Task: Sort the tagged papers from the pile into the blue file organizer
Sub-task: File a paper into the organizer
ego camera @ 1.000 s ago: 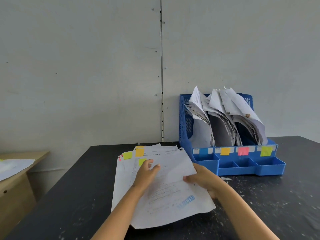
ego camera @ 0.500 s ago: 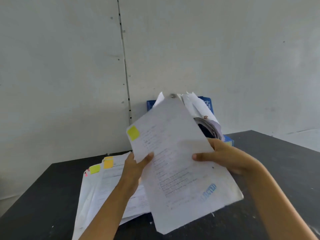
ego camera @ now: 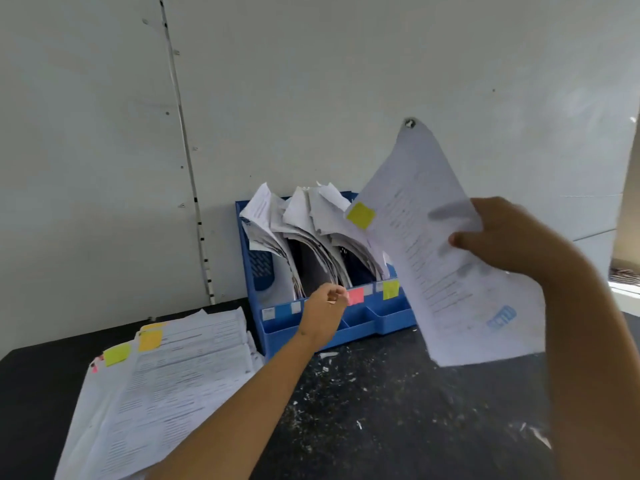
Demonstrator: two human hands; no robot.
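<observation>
You have one view only, from the camera on your head, looking forward and slightly down at the blue file organizer (ego camera: 332,320) against the wall (ego camera: 311,81). It sits close enough that your forearms enter from the bottom edge. The wide lens takes in the paper pile (ego camera: 166,382) left of the organizer.

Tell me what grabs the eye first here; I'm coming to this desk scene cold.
The sheet of paper with a yellow tag, held up in the air by the right hand at the right. Behind it, against the wall, stands the blue file organizer, stuffed with curling papers. The left hand reaches toward its front, and a pile of tagged papers lies on the black table at the left.
</observation>
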